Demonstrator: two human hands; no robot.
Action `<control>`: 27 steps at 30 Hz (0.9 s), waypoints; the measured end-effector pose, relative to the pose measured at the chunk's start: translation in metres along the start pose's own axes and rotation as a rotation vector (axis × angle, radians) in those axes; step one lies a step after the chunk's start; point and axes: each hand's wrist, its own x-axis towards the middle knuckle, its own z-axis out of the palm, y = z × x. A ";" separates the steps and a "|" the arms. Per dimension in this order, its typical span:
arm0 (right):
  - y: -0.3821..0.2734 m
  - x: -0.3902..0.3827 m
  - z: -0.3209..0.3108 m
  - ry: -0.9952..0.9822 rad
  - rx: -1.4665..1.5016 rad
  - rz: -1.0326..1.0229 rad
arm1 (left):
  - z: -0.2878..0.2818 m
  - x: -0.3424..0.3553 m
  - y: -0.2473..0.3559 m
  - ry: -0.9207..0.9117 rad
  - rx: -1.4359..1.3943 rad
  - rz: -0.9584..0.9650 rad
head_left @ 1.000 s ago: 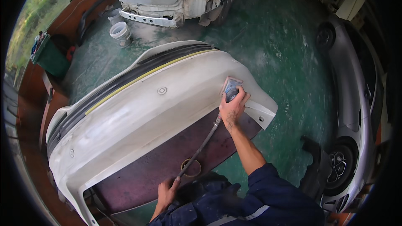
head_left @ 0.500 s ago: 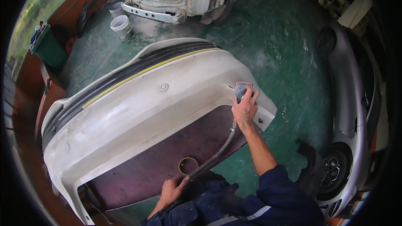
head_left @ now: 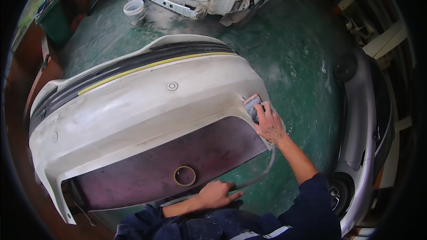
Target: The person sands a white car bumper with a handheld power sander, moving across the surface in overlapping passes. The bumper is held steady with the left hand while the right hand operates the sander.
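Head view: white car bumper (head_left: 147, 106) on maroon surface (head_left: 178, 160), green workshop floor (head_left: 293, 53); right hand (head_left: 267, 122) clamped on sanding block (head_left: 251, 105), left hand (head_left: 218, 193) gripping hose (head_left: 262, 175).

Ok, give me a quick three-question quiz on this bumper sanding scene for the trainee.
1. True or false: the right hand presses a sanding tool against the right end of the white bumper.
2. What does the left hand rest on?
A. the tape ring
B. the hose
C. the white buckets
3. Fill in: the tape ring lies on the dark ______ panel under the bumper.

Key: 1 true; 2 B; 3 purple.
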 end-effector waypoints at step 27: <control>-0.038 0.006 0.026 0.024 -0.348 -0.018 | 0.011 -0.004 -0.009 0.012 -0.046 -0.021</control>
